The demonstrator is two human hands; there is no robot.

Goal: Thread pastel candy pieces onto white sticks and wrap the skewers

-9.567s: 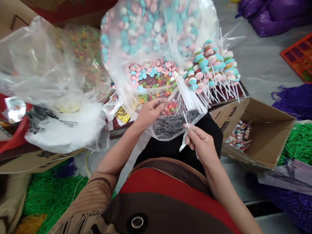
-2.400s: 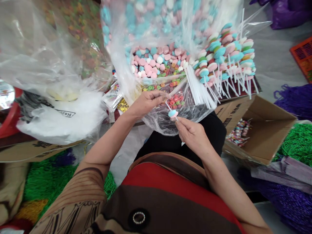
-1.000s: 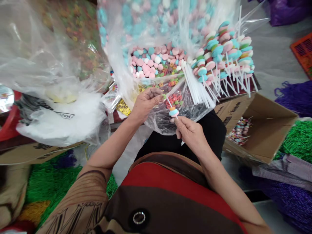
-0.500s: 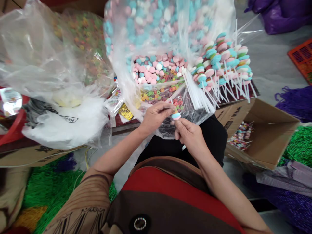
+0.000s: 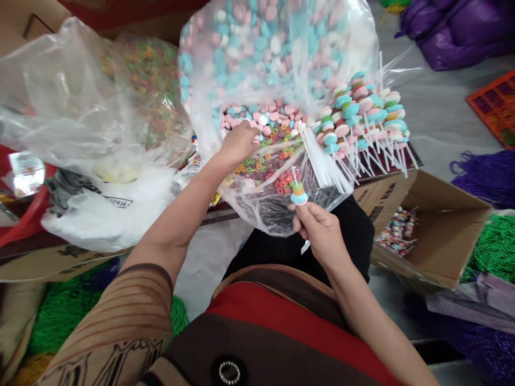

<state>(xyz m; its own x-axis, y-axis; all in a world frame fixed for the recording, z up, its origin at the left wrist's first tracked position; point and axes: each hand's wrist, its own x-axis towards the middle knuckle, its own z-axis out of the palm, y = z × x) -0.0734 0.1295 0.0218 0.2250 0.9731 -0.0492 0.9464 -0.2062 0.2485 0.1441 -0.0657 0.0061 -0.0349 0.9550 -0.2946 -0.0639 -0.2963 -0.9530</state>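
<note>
My right hand (image 5: 322, 230) pinches a white stick near its base. On this candy skewer (image 5: 299, 194) sit a pink and a blue marshmallow disc, then orange and green gummy rings; the bare tip points up. My left hand (image 5: 241, 142) reaches among pink, blue and white marshmallow discs (image 5: 277, 110) in the open clear bag. Its fingers are bent down, with a pink disc at the fingertips; the thumb is hidden. Coloured gummy rings (image 5: 257, 163) lie just below that hand, with red rings (image 5: 285, 181) closer to me. A bundle of white sticks (image 5: 322, 161) rests to their right.
Several finished candy skewers (image 5: 366, 115) are stacked right of the bag. An open cardboard box (image 5: 438, 230) holding wrapped candies (image 5: 398, 230) stands at my right knee. A bag of gummy rings (image 5: 148, 86) and a white plastic bag (image 5: 108, 209) lie left. Purple bundles (image 5: 486, 177) lie far right.
The stick was bare at first, then gained marshmallow discs, an orange ring and a green ring. My left hand has left the skewer and moved up-left into the marshmallow discs.
</note>
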